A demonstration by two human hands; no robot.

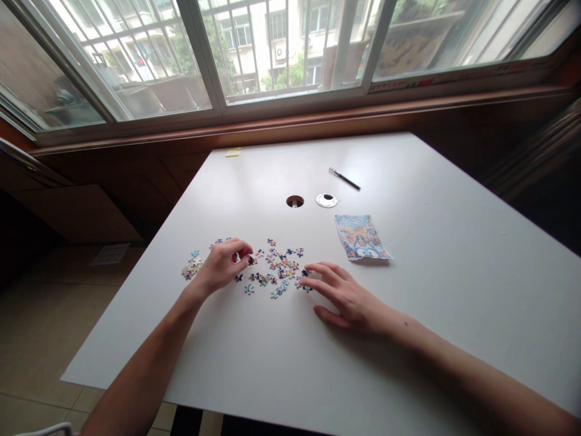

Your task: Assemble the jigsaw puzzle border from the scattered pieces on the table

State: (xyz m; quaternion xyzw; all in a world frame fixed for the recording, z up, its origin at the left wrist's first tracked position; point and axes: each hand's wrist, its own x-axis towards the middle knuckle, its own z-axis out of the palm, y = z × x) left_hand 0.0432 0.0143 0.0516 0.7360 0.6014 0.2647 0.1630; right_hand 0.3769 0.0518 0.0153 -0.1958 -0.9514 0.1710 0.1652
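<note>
Head view | left hand (222, 264): curled, thumb and fingertips close about dark puzzle piece (251, 261), cannot tell whether gripped | right hand (351, 300): spread, thumb apart, fingertips at right edge of loose puzzle pieces (281, 261), contact unclear | lying mostly between both hands on white table (272, 357), smaller cluster (193, 266) left of left hand

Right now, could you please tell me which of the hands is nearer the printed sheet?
The right hand; the left hand is farther from the printed sheet, with puzzle pieces lying between.
</note>
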